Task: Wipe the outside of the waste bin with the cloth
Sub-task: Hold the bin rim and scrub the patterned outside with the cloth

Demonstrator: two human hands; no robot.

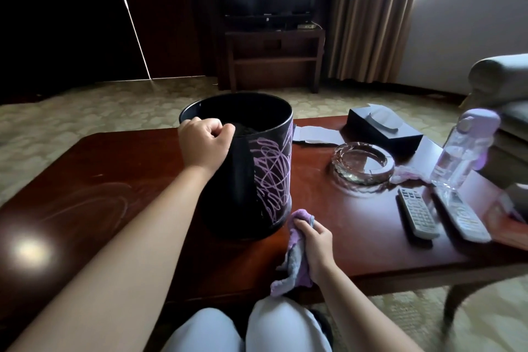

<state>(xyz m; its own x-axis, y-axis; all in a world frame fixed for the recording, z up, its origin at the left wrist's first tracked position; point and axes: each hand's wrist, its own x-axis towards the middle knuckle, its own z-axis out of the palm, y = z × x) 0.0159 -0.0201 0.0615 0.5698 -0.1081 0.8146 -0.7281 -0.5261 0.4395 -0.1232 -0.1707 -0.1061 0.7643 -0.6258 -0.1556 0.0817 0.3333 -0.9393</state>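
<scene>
Left hand [204,141] gripped waste bin [257,174] rim; right hand [314,240] clutched cloth [294,260]. Risk: hard wiping could tip bin.

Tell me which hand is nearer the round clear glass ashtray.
Right. The right hand, gripping the purple cloth, sits nearer the ashtray; the left hand grips the black bin's far rim.

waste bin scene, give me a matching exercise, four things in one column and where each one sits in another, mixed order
Things:
1. waste bin
2. cloth
3. glass ashtray
4. tissue box

Places:
A. far side of the table, behind the ashtray
B. held in the right hand, by the bin's base
C. on the table, rim gripped by the left hand
D. between the bin and the water bottle

Pairs: 1-C, 2-B, 3-D, 4-A
</scene>
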